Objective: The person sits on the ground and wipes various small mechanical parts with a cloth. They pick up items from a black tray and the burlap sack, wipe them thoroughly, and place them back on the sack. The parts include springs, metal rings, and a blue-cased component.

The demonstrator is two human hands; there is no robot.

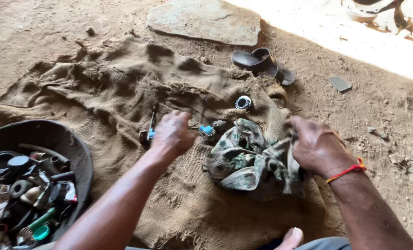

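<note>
— Bare dirt floor, with a rumpled burlap sack (pixel 123 92) spread over it; that is what everything lies on. What are the hands doing?

— Right hand (pixel 318 147) is clenched around one end of a crumpled patterned rag (pixel 246 159), knuckles up, a red thread at the wrist. The rag is bunched on the burlap just right of centre, its free folds spilling toward the other hand.

— And the left?

— Left hand (pixel 172 134) reaches forward, palm down, fingers curled onto the sack. I cannot tell whether it grasps anything; the fingertips are hidden beneath the hand. A small tool with a blue part (pixel 150 132) lies just beside it on its left.

— What sits between the two hands?

— A small blue-capped fitting (pixel 207 132), touching the burlap, close to the rag's edge. Further out is a little round metal ring (pixel 243 102).

— Anything beyond that?

— A dark sandal (pixel 262 62) at the sack's far edge, and a flat stone slab (pixel 206 21) behind it. Near left, a black round basin (pixel 67 143) holds mixed fittings and rubber rings. A toe (pixel 292 238) shows at the bottom edge.
</note>
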